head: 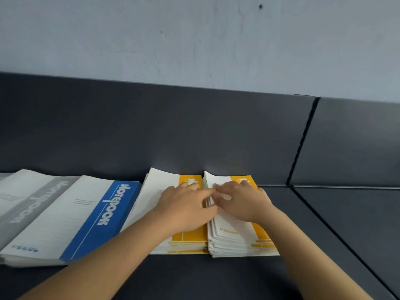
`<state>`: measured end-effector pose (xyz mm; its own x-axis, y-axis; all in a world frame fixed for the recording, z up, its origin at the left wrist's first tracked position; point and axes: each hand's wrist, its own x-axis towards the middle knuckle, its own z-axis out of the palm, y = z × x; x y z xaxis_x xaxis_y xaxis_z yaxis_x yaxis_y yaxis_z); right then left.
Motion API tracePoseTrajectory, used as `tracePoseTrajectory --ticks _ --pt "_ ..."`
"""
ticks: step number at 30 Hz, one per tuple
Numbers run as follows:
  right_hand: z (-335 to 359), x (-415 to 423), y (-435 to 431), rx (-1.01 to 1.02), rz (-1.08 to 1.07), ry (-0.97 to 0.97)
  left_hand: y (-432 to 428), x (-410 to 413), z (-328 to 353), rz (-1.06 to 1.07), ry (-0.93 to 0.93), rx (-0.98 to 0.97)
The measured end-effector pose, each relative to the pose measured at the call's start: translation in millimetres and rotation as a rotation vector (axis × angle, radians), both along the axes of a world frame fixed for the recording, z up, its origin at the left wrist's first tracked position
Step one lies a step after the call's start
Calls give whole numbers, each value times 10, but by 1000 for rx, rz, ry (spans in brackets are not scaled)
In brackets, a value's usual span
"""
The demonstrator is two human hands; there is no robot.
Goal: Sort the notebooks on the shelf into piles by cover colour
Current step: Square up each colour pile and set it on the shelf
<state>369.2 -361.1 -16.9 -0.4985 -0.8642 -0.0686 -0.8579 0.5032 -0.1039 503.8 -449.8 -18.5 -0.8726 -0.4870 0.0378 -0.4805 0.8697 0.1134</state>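
Both bare forearms reach in over the dark shelf (216, 278) from the near edge and converge on two piles lying side by side.

The left hand (186, 206) lies palm down on the left yellow pile (190, 237). Its fingers are nearly straight and spread, and they grip nothing. The fingertips and thumb reach to the line where the two piles meet.

The right hand (240, 202) rests flat on the right yellow pile (233, 237), just beside the left hand. Its fingers are stretched toward the left hand and almost touch it (whether a fingertip has slipped under the top cover is too blurred to tell). This hand also looks open and pressing rather than holding.

The page edges of the right pile are fanned and uneven below the right wrist.

Out beyond the left forearm, touching the left yellow pile, is the blue pile (86, 213), its band printed "NOTEBOOK". Further out still is the grey pile (28, 202), partly under the blue one.

Past the fingertips rises the dark back panel (173, 126), with a joint in it off to the right hand's side. Above it is a pale, scuffed wall (194, 40).
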Motion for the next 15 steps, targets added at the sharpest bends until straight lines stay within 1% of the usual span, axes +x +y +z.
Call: tracePoseTrajectory --ticks 2,4,7,10,15 --pt "15 -102 18 7 14 -56 15 -6 2 12 4 12" --pt "20 -223 54 30 -21 -127 29 4 -6 26 -2 27" --pt "-19 -383 109 112 -114 -133 50 17 -39 29 -5 51" --pt "-29 -413 120 135 -113 -239 89 17 -56 29 4 46" --pt "-20 -413 76 148 -100 -239 130 -63 11 32 -1 82"
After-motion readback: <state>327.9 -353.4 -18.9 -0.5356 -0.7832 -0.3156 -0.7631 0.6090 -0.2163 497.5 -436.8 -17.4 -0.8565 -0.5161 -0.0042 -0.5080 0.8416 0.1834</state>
